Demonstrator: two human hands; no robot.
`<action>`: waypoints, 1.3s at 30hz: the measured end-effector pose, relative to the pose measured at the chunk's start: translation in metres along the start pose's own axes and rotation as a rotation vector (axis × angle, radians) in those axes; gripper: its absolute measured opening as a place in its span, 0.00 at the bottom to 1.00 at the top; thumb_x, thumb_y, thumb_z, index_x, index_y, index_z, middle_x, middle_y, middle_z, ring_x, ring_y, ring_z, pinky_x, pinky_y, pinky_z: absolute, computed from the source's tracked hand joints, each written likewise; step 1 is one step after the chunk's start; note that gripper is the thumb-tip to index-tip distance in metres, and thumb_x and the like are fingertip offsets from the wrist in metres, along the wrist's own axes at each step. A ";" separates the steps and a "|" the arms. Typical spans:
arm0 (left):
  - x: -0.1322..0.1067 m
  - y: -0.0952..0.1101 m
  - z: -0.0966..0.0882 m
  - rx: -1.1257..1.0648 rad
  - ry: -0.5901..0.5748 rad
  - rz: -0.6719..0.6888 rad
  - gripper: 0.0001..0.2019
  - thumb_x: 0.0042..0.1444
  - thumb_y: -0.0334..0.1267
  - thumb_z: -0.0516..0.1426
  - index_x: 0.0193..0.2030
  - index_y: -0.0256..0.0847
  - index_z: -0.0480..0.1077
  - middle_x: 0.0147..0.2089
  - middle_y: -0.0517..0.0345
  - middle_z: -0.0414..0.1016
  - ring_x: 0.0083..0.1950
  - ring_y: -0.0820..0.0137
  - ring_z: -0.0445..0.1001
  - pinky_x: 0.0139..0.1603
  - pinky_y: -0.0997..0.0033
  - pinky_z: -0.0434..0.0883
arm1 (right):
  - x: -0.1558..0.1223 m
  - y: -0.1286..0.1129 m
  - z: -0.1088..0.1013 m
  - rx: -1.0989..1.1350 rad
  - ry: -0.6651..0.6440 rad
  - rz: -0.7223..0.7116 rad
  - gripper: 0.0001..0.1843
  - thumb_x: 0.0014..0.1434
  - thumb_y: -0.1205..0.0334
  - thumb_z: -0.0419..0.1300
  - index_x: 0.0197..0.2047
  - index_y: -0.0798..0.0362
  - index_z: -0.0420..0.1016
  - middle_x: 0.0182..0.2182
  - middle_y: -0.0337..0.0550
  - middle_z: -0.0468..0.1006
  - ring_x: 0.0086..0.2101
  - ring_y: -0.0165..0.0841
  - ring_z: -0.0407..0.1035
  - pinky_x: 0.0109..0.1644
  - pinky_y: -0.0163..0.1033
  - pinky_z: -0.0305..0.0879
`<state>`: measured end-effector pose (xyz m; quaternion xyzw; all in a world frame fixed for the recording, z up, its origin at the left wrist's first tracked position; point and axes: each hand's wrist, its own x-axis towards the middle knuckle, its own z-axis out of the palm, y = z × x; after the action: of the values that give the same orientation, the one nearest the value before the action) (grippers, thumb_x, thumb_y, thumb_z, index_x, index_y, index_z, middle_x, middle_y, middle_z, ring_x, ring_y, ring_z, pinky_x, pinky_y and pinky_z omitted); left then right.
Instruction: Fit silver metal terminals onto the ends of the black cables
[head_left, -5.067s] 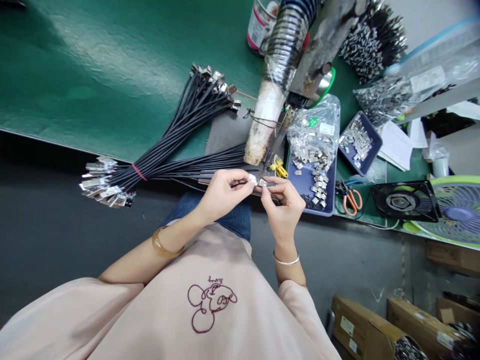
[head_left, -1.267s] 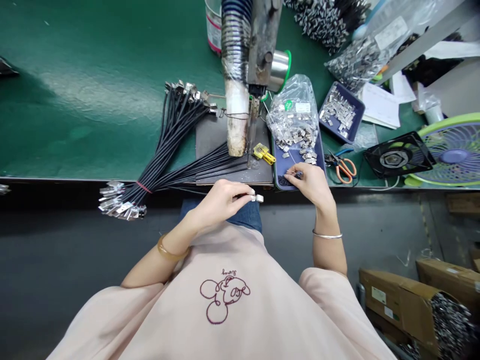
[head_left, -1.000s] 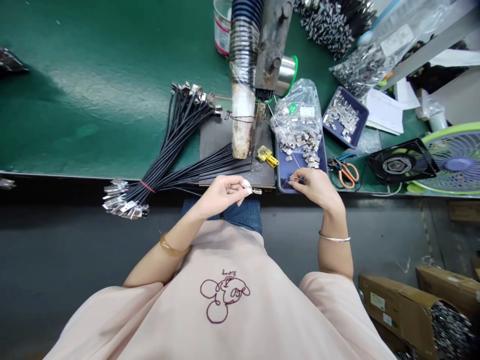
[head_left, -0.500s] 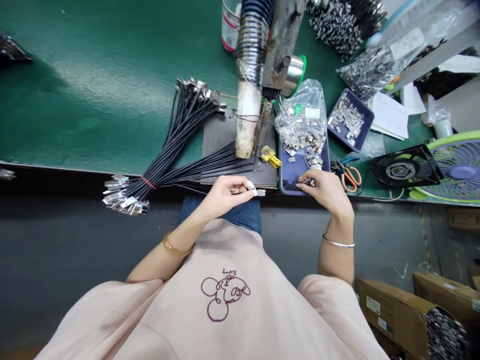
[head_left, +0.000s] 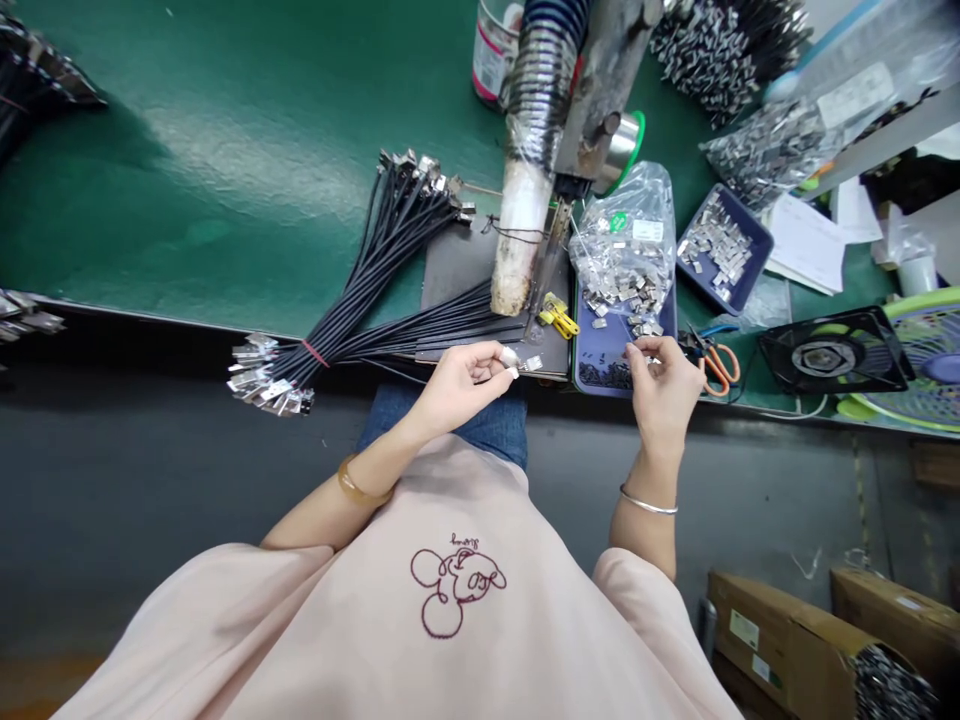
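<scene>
My left hand (head_left: 471, 385) is closed in a pinch, its fingertips in white coverings. A small silver metal connector (head_left: 531, 363) sticks out past those fingertips. Whether a cable runs back from it inside the hand is hidden. Over the right front of the blue tray (head_left: 592, 340), my right hand (head_left: 667, 385) is closed, thumb against fingers; what it holds is too small to make out. Small black parts (head_left: 604, 375) lie in the tray's front, beside that hand. Behind them rests a clear plastic bag (head_left: 626, 235) of metal connectors.
A banded bundle of black cables (head_left: 352, 285) lies left. A taped hose (head_left: 521, 220) and a metal stand (head_left: 600, 90) hang over the dark plate. Yellow clips (head_left: 559, 315), orange-handled pliers (head_left: 720, 370), a second tray (head_left: 761, 255) and a black fan (head_left: 832, 350) are nearby.
My right hand has drawn back from the black parts and turned more upright. The left hand stays in its pinch, with the connector tilted slightly. The whole view has shifted a little.
</scene>
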<state>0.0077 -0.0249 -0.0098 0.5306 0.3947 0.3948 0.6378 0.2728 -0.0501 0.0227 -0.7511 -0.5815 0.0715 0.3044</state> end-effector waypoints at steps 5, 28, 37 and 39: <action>-0.004 0.000 0.004 0.082 0.086 0.037 0.05 0.53 0.34 0.60 0.30 0.37 0.68 0.24 0.63 0.66 0.25 0.79 0.63 0.27 0.79 0.62 | -0.034 -0.038 0.020 0.453 -0.121 0.058 0.13 0.60 0.50 0.64 0.41 0.50 0.79 0.36 0.45 0.83 0.29 0.33 0.75 0.31 0.37 0.69; -0.010 0.000 0.014 0.379 0.200 0.168 0.06 0.53 0.31 0.59 0.28 0.39 0.65 0.21 0.68 0.63 0.22 0.80 0.58 0.25 0.80 0.57 | -0.056 -0.074 0.058 0.462 -0.225 0.025 0.17 0.67 0.49 0.55 0.34 0.52 0.74 0.28 0.39 0.78 0.24 0.27 0.64 0.28 0.35 0.61; -0.009 -0.002 0.013 0.386 0.197 0.171 0.05 0.52 0.30 0.59 0.28 0.38 0.66 0.22 0.68 0.64 0.23 0.80 0.60 0.26 0.79 0.59 | -0.058 -0.075 0.059 0.459 -0.207 0.029 0.17 0.67 0.49 0.56 0.33 0.51 0.74 0.25 0.36 0.74 0.22 0.26 0.57 0.27 0.35 0.55; -0.009 -0.002 0.014 0.397 0.197 0.180 0.05 0.52 0.30 0.59 0.27 0.38 0.66 0.22 0.67 0.63 0.23 0.80 0.60 0.26 0.79 0.59 | -0.058 -0.075 0.060 0.453 -0.198 0.034 0.17 0.67 0.49 0.56 0.33 0.51 0.74 0.25 0.36 0.73 0.22 0.26 0.57 0.27 0.35 0.56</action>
<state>0.0169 -0.0386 -0.0098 0.6377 0.4759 0.4144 0.4416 0.1647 -0.0707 0.0011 -0.6627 -0.5647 0.2783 0.4054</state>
